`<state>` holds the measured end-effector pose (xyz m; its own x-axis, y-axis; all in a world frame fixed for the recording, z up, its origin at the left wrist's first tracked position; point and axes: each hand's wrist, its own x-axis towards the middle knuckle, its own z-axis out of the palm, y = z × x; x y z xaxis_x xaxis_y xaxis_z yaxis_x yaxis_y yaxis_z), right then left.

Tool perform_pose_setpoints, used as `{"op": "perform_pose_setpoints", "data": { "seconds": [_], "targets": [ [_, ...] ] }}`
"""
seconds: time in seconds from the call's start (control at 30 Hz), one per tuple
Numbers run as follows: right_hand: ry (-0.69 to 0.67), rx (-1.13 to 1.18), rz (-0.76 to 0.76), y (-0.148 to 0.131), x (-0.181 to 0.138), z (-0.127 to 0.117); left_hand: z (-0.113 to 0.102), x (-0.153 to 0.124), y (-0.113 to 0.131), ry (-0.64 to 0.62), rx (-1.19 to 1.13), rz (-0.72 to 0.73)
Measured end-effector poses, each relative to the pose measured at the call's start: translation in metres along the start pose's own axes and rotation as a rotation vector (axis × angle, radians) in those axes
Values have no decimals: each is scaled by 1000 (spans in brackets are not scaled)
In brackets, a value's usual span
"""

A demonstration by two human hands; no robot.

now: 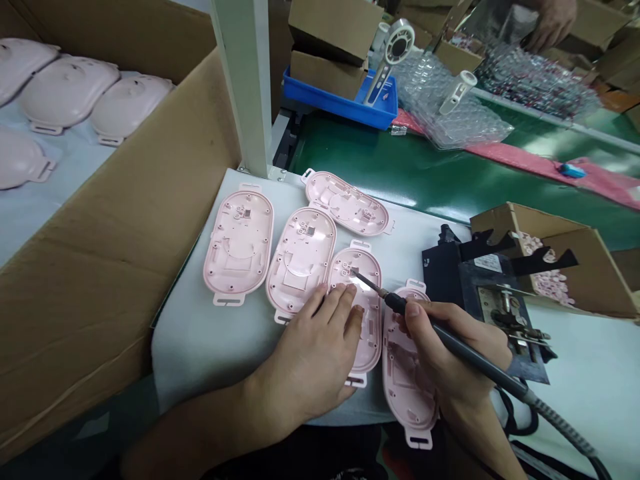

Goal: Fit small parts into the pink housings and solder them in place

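Several pink oval plastic shells lie inside-up on a white pad (pixel 210 340). My left hand (pixel 315 353) lies flat, fingers stretched, pressing down on the middle shell (pixel 361 273). My right hand (pixel 445 347) grips a dark soldering iron (pixel 465 350) like a pen. Its tip touches a spot near the top of that same shell. Another shell (pixel 403 373) lies under my right hand. Two more shells (pixel 239 243) (pixel 301 257) lie to the left, one more (pixel 347 202) behind.
A big cardboard box (pixel 125 220) with pink covers (pixel 65 90) stands on the left. A black iron stand (pixel 493 300) and a small box of pink parts (pixel 550 267) sit on the right. Behind runs a green belt (pixel 400 170) with clear trays (pixel 450 100); another person's hand (pixel 550 23) works there.
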<state>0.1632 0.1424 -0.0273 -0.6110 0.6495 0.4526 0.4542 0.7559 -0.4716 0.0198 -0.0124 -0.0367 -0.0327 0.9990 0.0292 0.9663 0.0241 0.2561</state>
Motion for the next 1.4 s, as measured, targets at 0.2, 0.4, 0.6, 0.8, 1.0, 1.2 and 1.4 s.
{"op": "perform_pose_setpoints", "data": {
  "seconds": [0.2, 0.4, 0.6, 0.8, 1.0, 1.2, 1.4],
  "targets": [
    [-11, -4, -29, -1, 1, -1, -1, 0, 0, 0, 4, 0],
    [-26, 10, -8, -1, 1, 0, -1, 0, -1, 0, 4, -3],
    [-12, -14, 0, -1, -1, -1, 0, -1, -1, 5, 5, -2],
    [-23, -18, 5, -2, 0, -2, 0, 1, -1, 13, 6, -1],
    [-25, -2, 20, -1, 0, -1, 1, 1, 0, 18, 10, 2],
    [-46, 15, 33, -3, 1, -2, -1, 1, -1, 18, 10, 1],
    [-40, 7, 69, -3, 1, -1, -1, -1, 0, 6, -11, -2]
  ]
}}
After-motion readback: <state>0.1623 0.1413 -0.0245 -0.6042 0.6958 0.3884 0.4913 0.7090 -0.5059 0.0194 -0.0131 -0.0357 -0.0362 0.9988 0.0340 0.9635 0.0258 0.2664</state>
